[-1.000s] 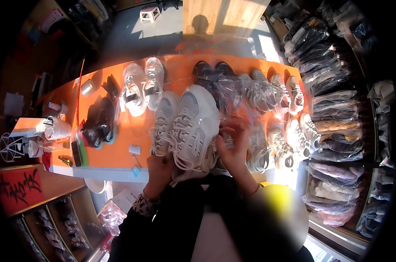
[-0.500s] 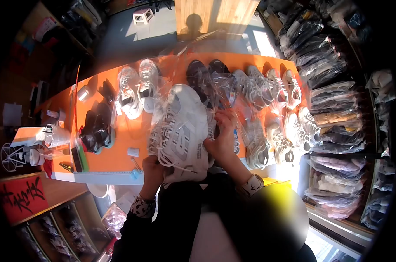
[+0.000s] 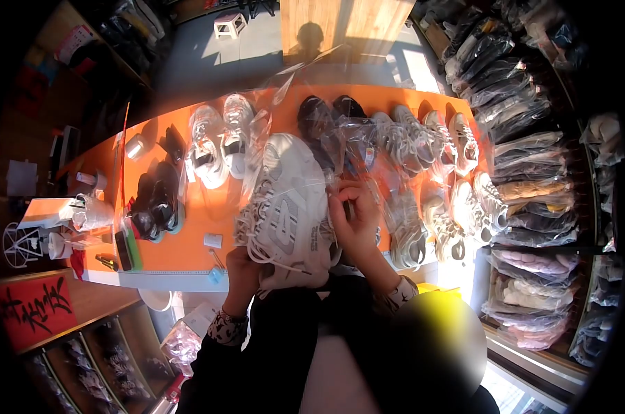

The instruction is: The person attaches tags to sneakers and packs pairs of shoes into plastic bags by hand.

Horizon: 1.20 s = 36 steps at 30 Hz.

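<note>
A white-grey sneaker (image 3: 290,207) stands on its heel end, toe up, its side facing me, above my lap at the table's near edge. Laces hang across its left side. Clear plastic film (image 3: 283,90) shows around and above it. My left hand (image 3: 242,271) grips the sneaker low near the heel, its fingers partly hidden behind the shoe. On the other side, my right hand (image 3: 357,219) has thumb and forefinger pinched together beside the sneaker, seemingly on the film's edge. Part of another light shoe shows behind the sneaker.
The orange table (image 3: 195,255) bears white sneakers (image 3: 219,141), dark shoes (image 3: 157,200) and several light sneakers (image 3: 457,207) on the right. A blue tag-like item (image 3: 218,276) lies at the front edge. Bagged goods (image 3: 533,179) fill the right-hand shelves.
My right hand has shifted slightly, its fingers curling into a tighter pinch beside the sneaker. The film above has changed shape. My left hand keeps its grip.
</note>
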{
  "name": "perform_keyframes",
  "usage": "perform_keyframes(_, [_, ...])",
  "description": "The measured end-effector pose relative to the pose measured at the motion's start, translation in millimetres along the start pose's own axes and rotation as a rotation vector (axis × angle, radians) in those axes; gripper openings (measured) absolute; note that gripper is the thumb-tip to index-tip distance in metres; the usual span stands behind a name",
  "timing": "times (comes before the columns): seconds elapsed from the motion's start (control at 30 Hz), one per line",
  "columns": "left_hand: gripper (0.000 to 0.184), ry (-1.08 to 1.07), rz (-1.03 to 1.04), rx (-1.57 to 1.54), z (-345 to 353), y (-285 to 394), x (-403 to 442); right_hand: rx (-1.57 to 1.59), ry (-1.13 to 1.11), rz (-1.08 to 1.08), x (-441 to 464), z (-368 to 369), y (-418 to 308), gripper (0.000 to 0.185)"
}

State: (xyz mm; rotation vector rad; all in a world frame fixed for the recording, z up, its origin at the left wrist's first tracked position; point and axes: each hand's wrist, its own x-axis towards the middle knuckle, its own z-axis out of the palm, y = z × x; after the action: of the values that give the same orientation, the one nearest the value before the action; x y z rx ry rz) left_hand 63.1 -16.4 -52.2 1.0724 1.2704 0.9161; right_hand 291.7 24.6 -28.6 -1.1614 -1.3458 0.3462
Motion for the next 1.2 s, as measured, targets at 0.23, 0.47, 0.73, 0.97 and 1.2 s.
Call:
perform_keyframes(0.23, [0.011,0.056,-0.006,-0.083,3,5,2,-0.224,-0.079,-0.31,-18,-13,-23,0.023])
perform_keyframes(0.47, [0.009,0.028,0.083,0.008,9,10,1,-0.098,-0.335,-0.309,-46,-31,-40,0.029])
perform_keyframes(0.73, [0.019,0.018,0.487,0.452,18,7,6,-0.467,-0.099,-0.149,-12,-23,-65,0.051])
perform_keyframes(0.97, [0.026,0.013,0.597,0.624,14,16,5,-0.516,-0.313,-0.279,-15,-31,-58,0.043])
perform_keyframes(1.2, [0.019,0.04,0.671,0.673,15,16,7,-0.468,-0.347,-0.29,-9,-21,-72,0.046])
